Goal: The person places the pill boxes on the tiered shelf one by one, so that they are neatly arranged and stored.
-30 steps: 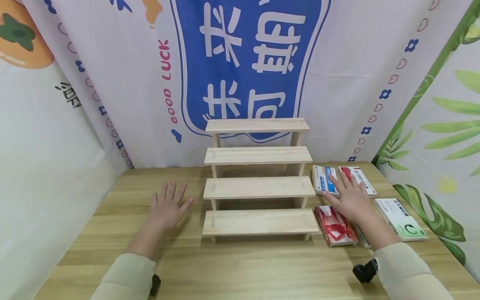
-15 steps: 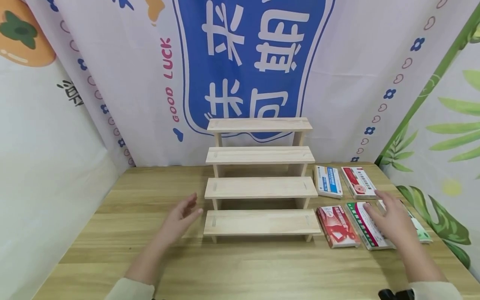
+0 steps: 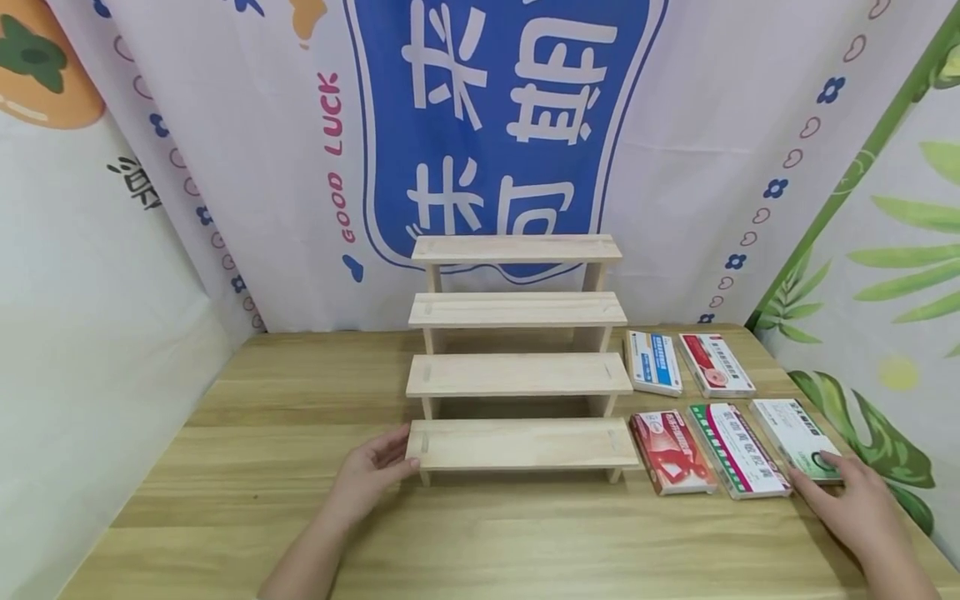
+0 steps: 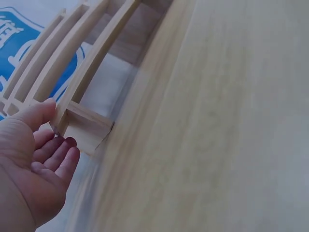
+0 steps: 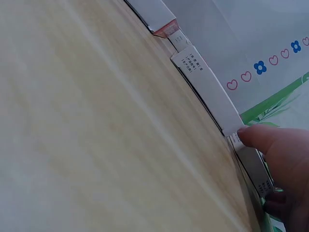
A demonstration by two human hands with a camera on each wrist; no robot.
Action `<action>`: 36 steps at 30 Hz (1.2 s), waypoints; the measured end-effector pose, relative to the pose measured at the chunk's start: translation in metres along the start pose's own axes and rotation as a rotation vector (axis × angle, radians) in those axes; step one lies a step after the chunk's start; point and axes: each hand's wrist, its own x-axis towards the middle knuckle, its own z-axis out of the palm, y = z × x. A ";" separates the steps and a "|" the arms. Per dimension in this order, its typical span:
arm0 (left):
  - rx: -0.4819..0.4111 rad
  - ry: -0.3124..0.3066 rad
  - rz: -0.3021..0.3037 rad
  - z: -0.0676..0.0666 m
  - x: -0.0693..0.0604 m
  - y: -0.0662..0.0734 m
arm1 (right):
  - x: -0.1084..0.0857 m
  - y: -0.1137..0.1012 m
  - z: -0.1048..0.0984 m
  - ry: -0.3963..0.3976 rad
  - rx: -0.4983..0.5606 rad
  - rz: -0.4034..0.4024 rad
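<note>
A pale wooden stepped rack (image 3: 519, 374) with several shelves stands in the middle of the table. My left hand (image 3: 369, 477) is at the left end of its lowest shelf. In the left wrist view, the thumb of my left hand (image 4: 36, 159) lies along the board's end and the fingers curl beneath it. At the right, my right hand (image 3: 858, 504) grips the near end of a white-and-green medicine box (image 3: 797, 429), which lies flat on the table. In the right wrist view, my right hand (image 5: 285, 166) spans this box (image 5: 252, 164), thumb at one corner and fingers at the other.
Left of the held box lie a white medicine box with green and purple bands (image 3: 738, 450) and a red medicine box (image 3: 673, 452). Behind them are a blue-and-white box (image 3: 654, 362) and a red-and-white box (image 3: 716, 365). Printed cloth (image 3: 675, 167) hangs behind the table (image 3: 300, 400).
My left hand has moved right to the rack's lowest shelf. My right hand has moved from above the boxes, right and nearer, down onto the white-and-green box. Rack and boxes keep their places.
</note>
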 end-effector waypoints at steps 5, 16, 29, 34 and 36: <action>-0.013 0.061 -0.036 0.003 -0.006 -0.004 | 0.000 0.002 0.002 -0.030 -0.015 0.088; -0.040 0.076 -0.033 0.004 -0.008 -0.010 | 0.006 -0.013 -0.011 0.059 0.061 0.138; -0.043 0.091 -0.015 0.005 -0.008 -0.010 | 0.038 -0.123 -0.073 0.003 0.224 -0.140; -0.037 0.092 -0.019 0.006 -0.008 -0.011 | 0.049 -0.167 -0.090 0.001 0.258 -0.234; -0.031 0.092 -0.019 0.006 -0.008 -0.011 | 0.052 -0.186 -0.095 -0.002 0.271 -0.258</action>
